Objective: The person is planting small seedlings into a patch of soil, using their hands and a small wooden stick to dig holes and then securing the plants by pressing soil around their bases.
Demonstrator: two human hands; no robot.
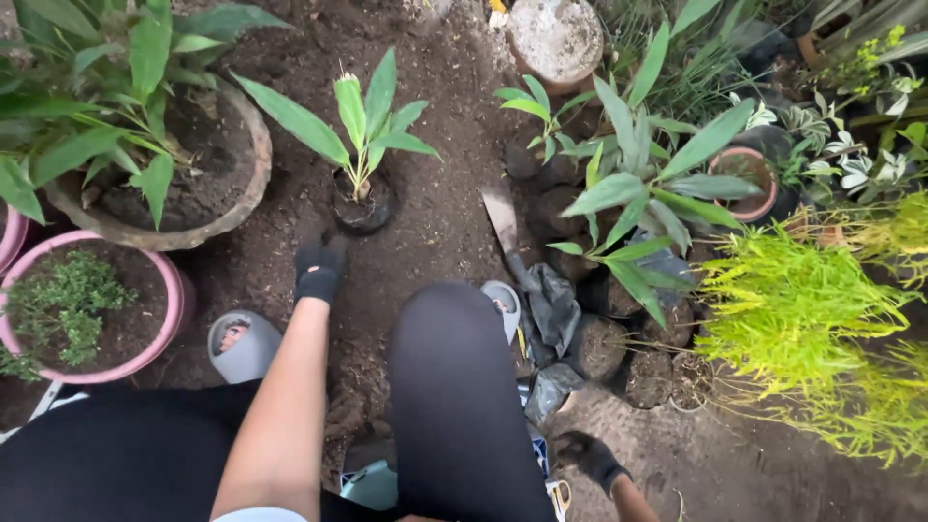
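Black-bagged seedling (362, 198) (just beyond left hand (319, 269))

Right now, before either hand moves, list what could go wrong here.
1. The left hand is close beside the small potted plant, whose tall leaves rise from a narrow dark pot; a nudge might tip it over.
2. The trowel lies blade-up on the soil near the knee; a shifting leg could catch its edge.
3. The right hand rests low beside the bagged seedlings, mostly out of sight, so it could knock them.
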